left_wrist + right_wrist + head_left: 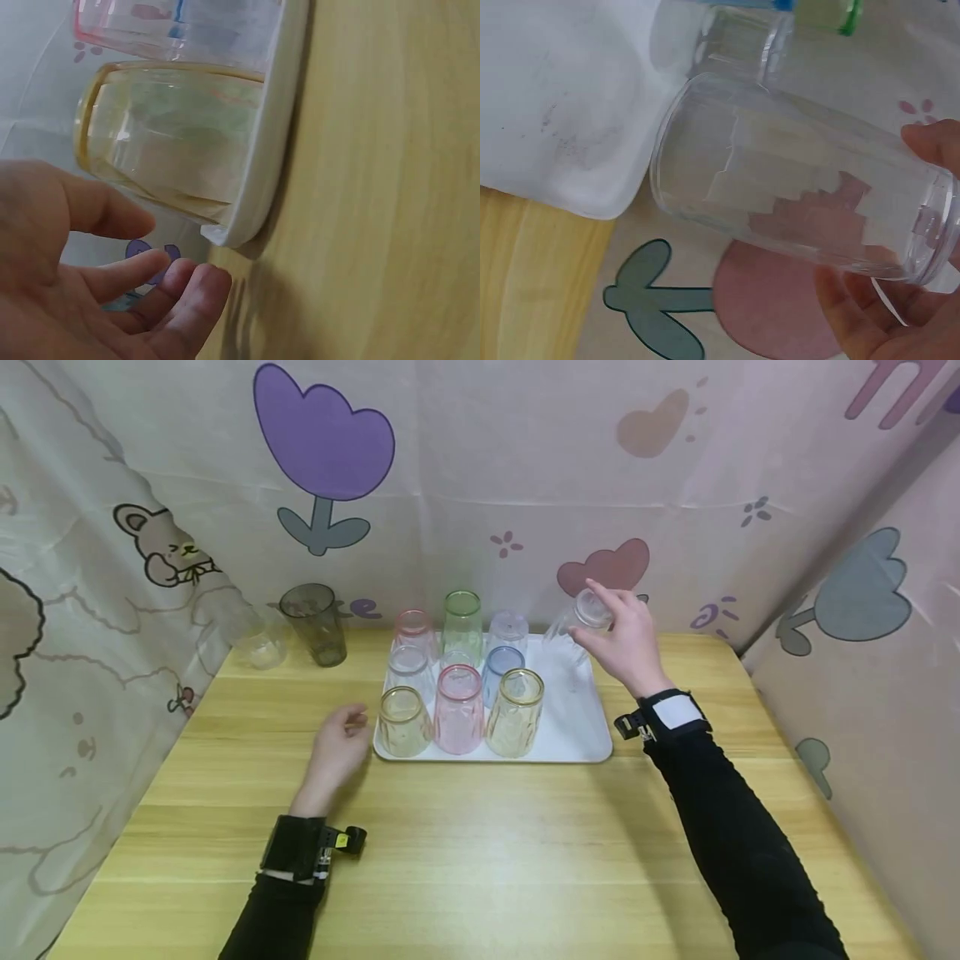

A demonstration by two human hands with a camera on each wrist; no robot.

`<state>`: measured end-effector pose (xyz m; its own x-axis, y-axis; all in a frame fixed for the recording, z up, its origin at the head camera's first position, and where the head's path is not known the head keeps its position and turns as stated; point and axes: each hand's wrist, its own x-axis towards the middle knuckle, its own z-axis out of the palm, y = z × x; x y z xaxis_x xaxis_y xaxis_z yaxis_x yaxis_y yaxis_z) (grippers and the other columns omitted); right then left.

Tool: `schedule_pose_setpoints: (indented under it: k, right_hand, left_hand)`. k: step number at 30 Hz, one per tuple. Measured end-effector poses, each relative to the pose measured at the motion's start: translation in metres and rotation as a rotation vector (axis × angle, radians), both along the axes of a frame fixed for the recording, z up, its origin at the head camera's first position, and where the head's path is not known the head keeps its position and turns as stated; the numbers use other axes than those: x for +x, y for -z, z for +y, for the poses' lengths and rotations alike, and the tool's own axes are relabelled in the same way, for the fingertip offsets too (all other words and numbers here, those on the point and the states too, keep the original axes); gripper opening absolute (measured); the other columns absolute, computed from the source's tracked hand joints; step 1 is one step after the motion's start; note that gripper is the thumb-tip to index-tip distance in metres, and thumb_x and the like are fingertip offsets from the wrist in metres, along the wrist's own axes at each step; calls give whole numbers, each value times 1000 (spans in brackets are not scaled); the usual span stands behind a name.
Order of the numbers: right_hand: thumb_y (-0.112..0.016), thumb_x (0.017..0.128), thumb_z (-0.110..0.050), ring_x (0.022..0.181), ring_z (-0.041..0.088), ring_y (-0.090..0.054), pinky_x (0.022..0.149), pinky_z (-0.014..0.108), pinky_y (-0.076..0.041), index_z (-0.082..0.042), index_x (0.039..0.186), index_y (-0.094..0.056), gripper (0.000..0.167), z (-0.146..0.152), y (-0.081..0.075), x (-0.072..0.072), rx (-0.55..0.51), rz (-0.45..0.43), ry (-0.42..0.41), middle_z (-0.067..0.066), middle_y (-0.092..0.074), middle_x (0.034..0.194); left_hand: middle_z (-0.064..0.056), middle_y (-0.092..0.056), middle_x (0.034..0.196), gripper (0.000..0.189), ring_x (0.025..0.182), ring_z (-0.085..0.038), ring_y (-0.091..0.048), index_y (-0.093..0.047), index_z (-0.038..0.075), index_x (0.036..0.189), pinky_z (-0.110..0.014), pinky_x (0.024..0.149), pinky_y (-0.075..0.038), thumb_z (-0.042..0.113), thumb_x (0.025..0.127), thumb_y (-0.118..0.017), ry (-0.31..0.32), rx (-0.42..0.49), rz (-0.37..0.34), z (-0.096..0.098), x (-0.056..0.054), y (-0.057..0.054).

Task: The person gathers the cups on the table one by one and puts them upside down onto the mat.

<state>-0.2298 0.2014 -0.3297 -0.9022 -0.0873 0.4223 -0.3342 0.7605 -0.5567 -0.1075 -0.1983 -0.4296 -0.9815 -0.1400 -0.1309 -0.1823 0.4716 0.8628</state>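
A clear glass [780, 172] is held by my right hand [626, 639] at one end, thumb on one side and fingers on the other. It tilts above the back right part of a white tray [573, 727], its wider end toward the tray. My left hand [341, 747] is beside the tray's left edge, fingers loosely bent, with nothing in it. Nearest to that hand stands a yellow glass [172, 139]. A pink glass [459, 714] and another yellow glass [514, 718] complete the front row. Behind are a blue glass [502, 672], a green glass [462, 622] and several others.
At the back left of the wooden table [480, 852], off the tray, stand a dark grey glass [318, 627] and a clear glass [262, 643]. A printed curtain [465, 452] hangs behind the table and along both sides.
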Motion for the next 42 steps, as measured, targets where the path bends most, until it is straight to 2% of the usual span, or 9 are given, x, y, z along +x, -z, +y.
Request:
schedule_pose_setpoints:
  k: [3, 6, 14, 27, 42]
  right_hand:
    - [-81, 86, -23, 132, 49, -48, 110, 61, -39, -17, 153, -51, 74, 0, 4, -10, 46, -51, 0, 28, -53, 146]
    - [-80, 88, -24, 138, 50, -44, 114, 65, -37, -17, 155, -48, 74, -2, 8, -18, 82, -95, 0, 29, -51, 148]
    - [-75, 94, -26, 141, 51, -41, 115, 67, -38, -16, 159, -41, 74, -7, 19, -34, 106, -155, -2, 31, -46, 152]
    - [-72, 95, -28, 142, 53, -39, 117, 67, -35, -17, 162, -35, 77, -10, 33, -49, 150, -220, 25, 34, -43, 154]
    - [-70, 98, -32, 146, 48, -36, 118, 66, -35, -15, 163, -32, 78, -16, 38, -57, 149, -240, -13, 31, -39, 157]
  left_hand:
    - [-30, -53, 145, 54, 134, -46, -54, -43, -7, 151, -57, 115, -46, 8, 99, -50, 16, -33, -9, 2, -1, 4]
    - [-31, -55, 143, 54, 132, -46, -55, -43, -9, 150, -56, 114, -47, 6, 99, -50, 21, -49, -8, 5, 0, 5]
    - [-30, -58, 139, 51, 126, -43, -59, -48, -10, 146, -55, 110, -50, 1, 96, -48, 31, -101, -5, 10, -1, 10]
    - [-28, -62, 133, 50, 119, -40, -61, -55, -9, 141, -53, 106, -51, -3, 92, -46, 25, -147, 12, 13, -1, 13]
    - [-28, -62, 137, 52, 122, -40, -62, -54, -8, 142, -52, 107, -52, -4, 92, -45, 23, -153, 8, 9, -3, 15]
